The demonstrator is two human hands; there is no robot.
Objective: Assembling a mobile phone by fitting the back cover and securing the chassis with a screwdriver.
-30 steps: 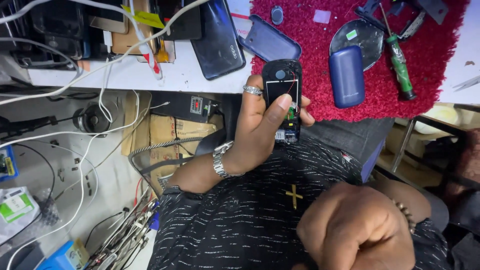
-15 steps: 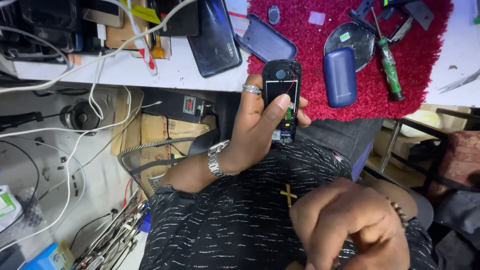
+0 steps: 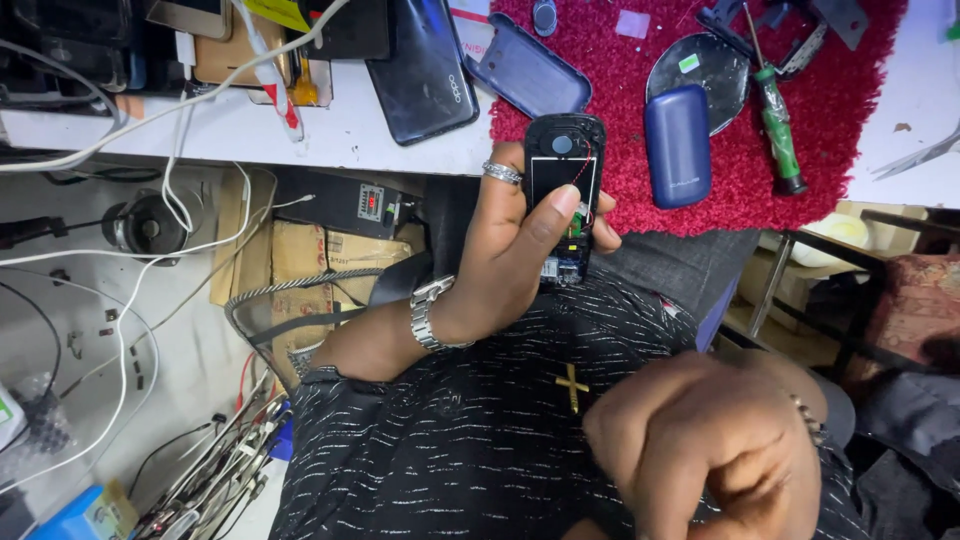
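So the left hand [image 3: 520, 250] is wrapped around a small opened-up phone [image 3: 563, 190] (back cover off, red wire and board bits showing), thumb pressed on its middle, holding it just over the edge of the red mat [image 3: 850, 120]. The right hand [image 3: 715, 450] is curled into a loose fist near the chest, and I can't see anything in it. On the mat sit a blue back cover [image 3: 677, 145] and a green-handled screwdriver [image 3: 778, 130].

The white workbench [image 3: 340, 130] carries a red mat [image 3: 850, 110] with a blue phone cover [image 3: 678, 145], a green-handled screwdriver [image 3: 778, 140] and a round metal disc [image 3: 705, 65], beside a black smartphone [image 3: 420, 65], white cables [image 3: 180, 90].
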